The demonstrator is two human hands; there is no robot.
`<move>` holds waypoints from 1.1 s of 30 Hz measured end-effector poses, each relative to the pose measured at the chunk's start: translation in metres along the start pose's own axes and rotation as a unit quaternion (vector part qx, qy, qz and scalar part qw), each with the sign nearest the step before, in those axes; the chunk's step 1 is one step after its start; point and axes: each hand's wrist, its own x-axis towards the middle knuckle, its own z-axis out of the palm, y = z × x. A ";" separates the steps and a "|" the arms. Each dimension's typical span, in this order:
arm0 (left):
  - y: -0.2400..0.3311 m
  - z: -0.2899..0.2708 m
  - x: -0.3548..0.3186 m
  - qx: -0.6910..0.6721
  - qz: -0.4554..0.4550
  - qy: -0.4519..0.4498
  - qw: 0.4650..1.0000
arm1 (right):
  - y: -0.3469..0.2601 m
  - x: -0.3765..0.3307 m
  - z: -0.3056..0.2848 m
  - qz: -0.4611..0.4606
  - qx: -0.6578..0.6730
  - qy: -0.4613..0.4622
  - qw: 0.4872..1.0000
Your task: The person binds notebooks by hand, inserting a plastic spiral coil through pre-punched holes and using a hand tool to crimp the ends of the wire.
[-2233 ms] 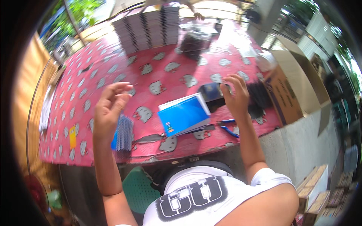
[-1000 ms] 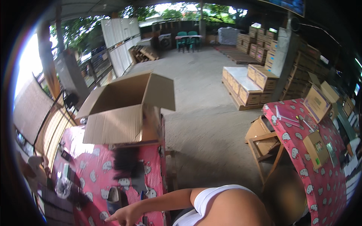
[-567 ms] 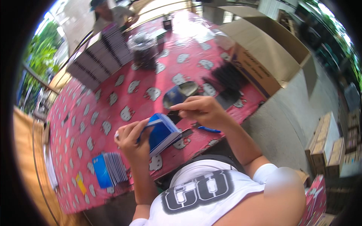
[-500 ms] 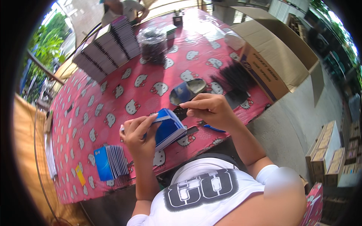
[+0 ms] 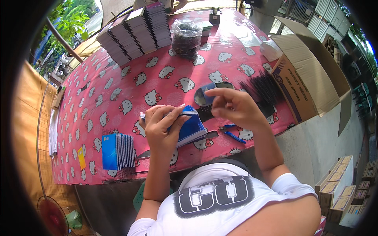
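My left hand [image 5: 162,128] is closed around a thin blue-covered notebook [image 5: 188,113], held against a small pile of blue notebooks [image 5: 191,129] on the table. My right hand [image 5: 241,110] hovers to the right of the pile, its index finger stretched out and apart from the thumb; nothing shows between them. Below it lie blue-handled cutters [image 5: 235,136]. Beyond its fingertips sits a blue and grey slipper [image 5: 205,94]. A row of blue spiral-bound notebooks [image 5: 119,151] stands left of my left hand.
Black spiral coils [image 5: 263,88] lie beside an open cardboard box [image 5: 297,88] at the right. Tall stacks of spiral-bound books [image 5: 136,33] and a plastic-wrapped dark bundle [image 5: 186,39] stand at the back. A yellow card [image 5: 81,158] lies at the left. Behind the stacks is another person's arm [image 5: 180,4].
The head view has shifted, so the table things sit farther right. My right hand's fingers have parted from a pinch beside the notebooks. My left hand keeps its hold on the notebook.
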 end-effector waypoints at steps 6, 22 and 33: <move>0.008 0.003 0.004 0.025 -0.001 0.009 1.000 | 0.003 -0.037 0.060 0.110 0.148 -0.156 0.970; 0.004 -0.003 0.002 0.011 -0.023 -0.028 0.999 | -0.006 0.019 0.006 -0.154 -0.131 0.012 0.979; 0.008 -0.002 -0.001 0.049 -0.039 0.006 0.998 | -0.011 0.013 0.027 -0.137 -0.182 0.071 0.971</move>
